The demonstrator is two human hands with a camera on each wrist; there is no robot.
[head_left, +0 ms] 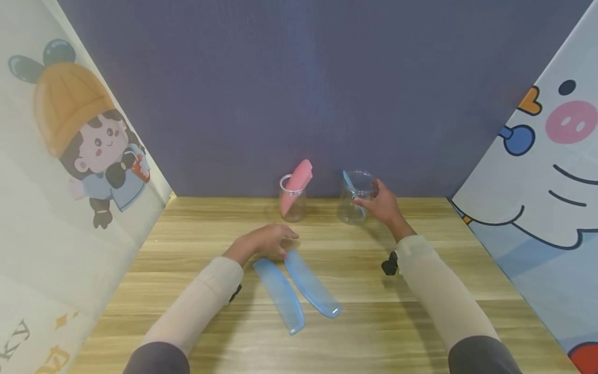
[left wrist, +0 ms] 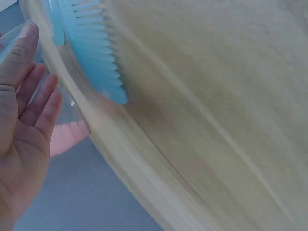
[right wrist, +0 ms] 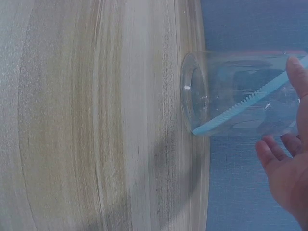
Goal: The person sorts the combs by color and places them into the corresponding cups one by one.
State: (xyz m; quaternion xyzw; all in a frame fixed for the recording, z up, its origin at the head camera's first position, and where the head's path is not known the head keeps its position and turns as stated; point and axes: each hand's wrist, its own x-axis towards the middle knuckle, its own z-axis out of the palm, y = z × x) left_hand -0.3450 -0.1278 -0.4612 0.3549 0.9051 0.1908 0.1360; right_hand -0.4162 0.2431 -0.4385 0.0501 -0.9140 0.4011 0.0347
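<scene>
Two blue combs (head_left: 279, 296) lie side by side on the wooden table. My left hand (head_left: 266, 241) hovers by their far ends with relaxed fingers and grips nothing; whether a fingertip touches a comb, I cannot tell. In the left wrist view, the left hand (left wrist: 24, 120) is beside a toothed blue comb (left wrist: 96, 53). My right hand (head_left: 380, 202) holds a wide clear jar (head_left: 350, 210) near its rim, thumb on one side and fingers on the other. Inside this upright jar a blue comb (right wrist: 245, 103) leans at a slant.
A narrower clear jar (head_left: 294, 212) with a pink comb (head_left: 299, 176) leaning out of it stands left of the wide one. Behind both rises a dark blue-grey panel (head_left: 261, 93). Cartoon-printed panels flank the wooden table (head_left: 374, 332).
</scene>
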